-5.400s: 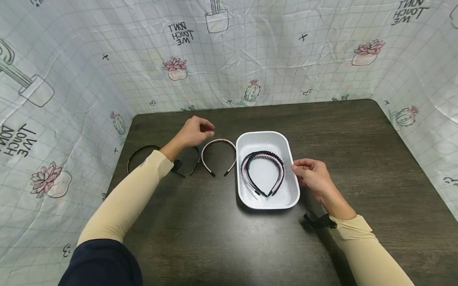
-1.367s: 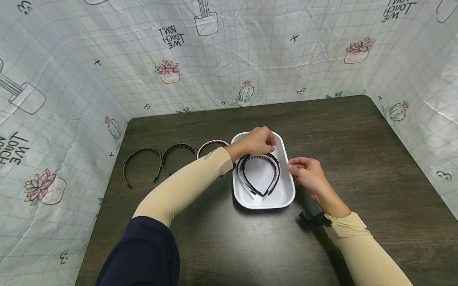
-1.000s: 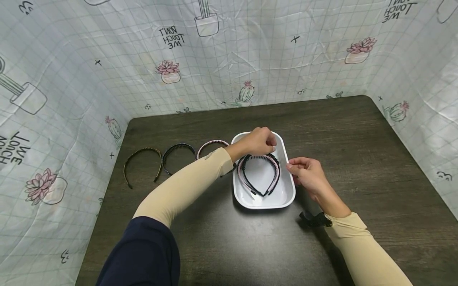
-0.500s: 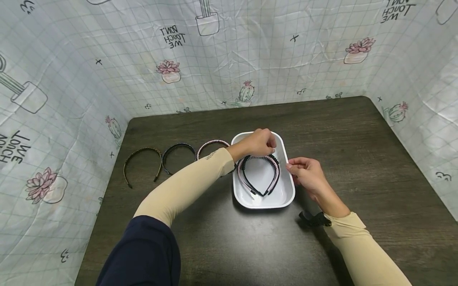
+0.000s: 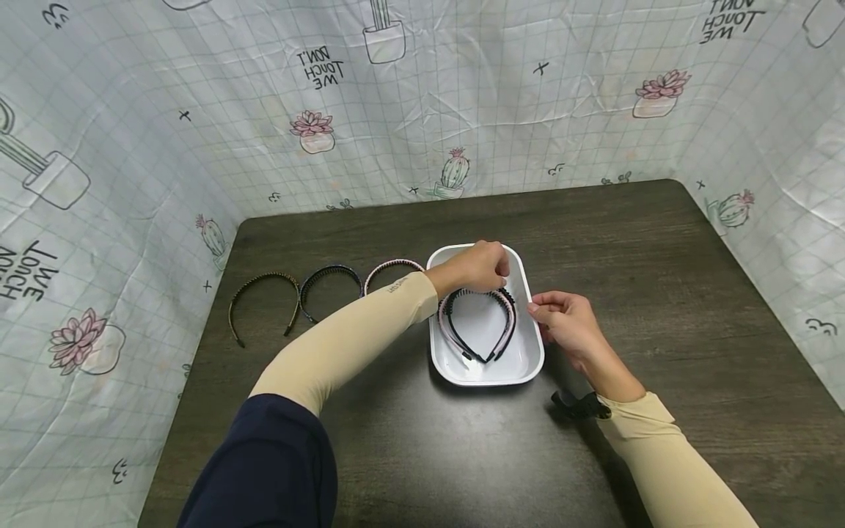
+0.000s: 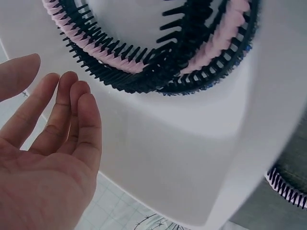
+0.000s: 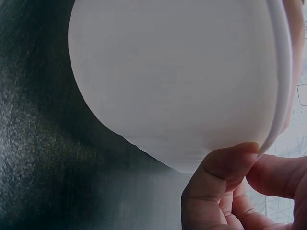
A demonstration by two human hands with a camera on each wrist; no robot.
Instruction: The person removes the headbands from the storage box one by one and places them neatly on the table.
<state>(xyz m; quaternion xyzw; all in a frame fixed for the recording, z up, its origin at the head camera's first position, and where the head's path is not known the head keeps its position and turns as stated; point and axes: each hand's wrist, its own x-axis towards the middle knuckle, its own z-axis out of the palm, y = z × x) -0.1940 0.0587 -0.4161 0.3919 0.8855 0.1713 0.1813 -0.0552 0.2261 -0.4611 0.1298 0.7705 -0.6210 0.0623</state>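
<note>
The left hand [image 5: 485, 265] hovers over the far part of a white tray [image 5: 523, 368], its fingers loosely bent. In the left wrist view, this hand [image 6: 55, 163] holds nothing, its fingertips beside the headbands. Inside the tray, toothed black headbands [image 6: 189, 38] and a pink headband [image 6: 103, 51] overlap; blue beading shows along one outer edge. The right hand [image 5: 573, 330] pinches the tray's right rim between thumb and fingers. Close up in the right wrist view, the thumb and bent index finger [image 7: 230, 165] meet at the tray's edge.
On the dark wooden table [image 5: 634, 257], left of the tray, lie a gold headband [image 5: 264, 276], a dark blue headband [image 5: 330, 268] and a pink headband [image 5: 396, 262], the last partly hidden by the left sleeve. A patterned curtain [image 5: 231, 73] surrounds the table's back and sides.
Since the oldest frame, the left hand has moved right, from above the headbands on the table to over the tray. Over the last second it barely shifts; the right hand stays on the rim.
</note>
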